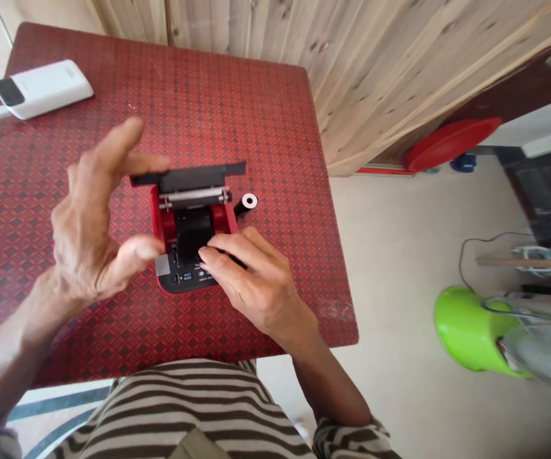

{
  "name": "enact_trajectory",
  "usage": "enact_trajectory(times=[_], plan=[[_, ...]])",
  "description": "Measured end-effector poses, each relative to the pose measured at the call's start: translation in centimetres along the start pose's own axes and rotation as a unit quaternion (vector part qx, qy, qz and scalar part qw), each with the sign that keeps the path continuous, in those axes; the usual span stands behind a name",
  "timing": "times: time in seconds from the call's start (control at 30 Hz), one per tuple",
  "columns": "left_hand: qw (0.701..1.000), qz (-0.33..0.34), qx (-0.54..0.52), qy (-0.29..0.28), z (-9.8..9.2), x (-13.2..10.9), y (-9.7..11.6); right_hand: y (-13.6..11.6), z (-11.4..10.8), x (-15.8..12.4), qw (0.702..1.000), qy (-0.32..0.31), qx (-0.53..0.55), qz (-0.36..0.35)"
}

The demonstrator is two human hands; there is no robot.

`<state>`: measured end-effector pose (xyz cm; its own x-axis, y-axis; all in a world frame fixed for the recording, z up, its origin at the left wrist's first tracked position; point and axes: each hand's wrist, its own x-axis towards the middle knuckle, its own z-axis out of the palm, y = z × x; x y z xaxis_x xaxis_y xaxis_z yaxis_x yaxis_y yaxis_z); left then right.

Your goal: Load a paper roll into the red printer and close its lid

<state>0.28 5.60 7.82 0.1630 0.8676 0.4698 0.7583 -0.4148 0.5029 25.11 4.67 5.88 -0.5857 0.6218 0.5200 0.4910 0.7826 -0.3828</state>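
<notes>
Power bank (43, 88) far left on bench (266, 127), cable trailing off edge; well clear of the work. Left hand (88, 236) beside red device (190, 245), near bench centre: fingers spread and released, thumb against left flank of housing, index up by raised black lid (194, 176). Not gripping, just bracing. Right hand (251, 280) curled over front right of device, fingertips (208, 258) pressing into black central bay by control strip.

Advice for this step: keep left thumb firm on housing to stop sliding on patterned cloth; keep lid fully tilted back; work fingertips in lightly, straight down, no levering against the metal bar under the lid. Small black spool (247, 203) just right of device, close to the right knuckles; mind not to knock it.

Hard to read: whatever sits under right fingertips, hidden. Labels on control strip too small. Lid hinge behind left fingers. Objects at far right edge blurred.
</notes>
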Motion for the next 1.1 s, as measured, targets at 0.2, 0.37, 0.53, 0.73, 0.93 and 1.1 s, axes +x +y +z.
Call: enact_trajectory(times=[0.2, 0.37, 0.53, 0.73, 0.93, 1.1], plan=[[0.985, 0.165, 0.053, -0.008, 1.4, -5.5, 0.8, -0.7, -0.1, -0.5, 1.0, 0.01, -0.026, -0.004], [0.978, 0.184, 0.097, 0.01, 2.4, -6.3, 0.8, -0.6, 0.1, -0.7, 0.999, 0.024, -0.029, -0.005], [0.974, 0.195, 0.115, 0.022, 2.7, -5.8, 1.2, -0.6, 0.2, -0.9, 1.0, 0.019, -0.02, 0.009], [0.976, 0.189, 0.104, 0.03, 3.2, -5.9, 0.9, 0.5, -0.5, -0.8, 0.995, 0.078, 0.043, 0.039], [0.989, 0.138, 0.051, 0.008, 2.7, -7.7, 0.4, 4.9, -0.9, -3.0, 0.963, 0.175, 0.035, 0.201], [0.987, 0.125, 0.079, 0.055, 2.2, -10.1, -0.2, 7.0, 1.7, -6.9, 0.955, 0.109, 0.051, 0.27]])
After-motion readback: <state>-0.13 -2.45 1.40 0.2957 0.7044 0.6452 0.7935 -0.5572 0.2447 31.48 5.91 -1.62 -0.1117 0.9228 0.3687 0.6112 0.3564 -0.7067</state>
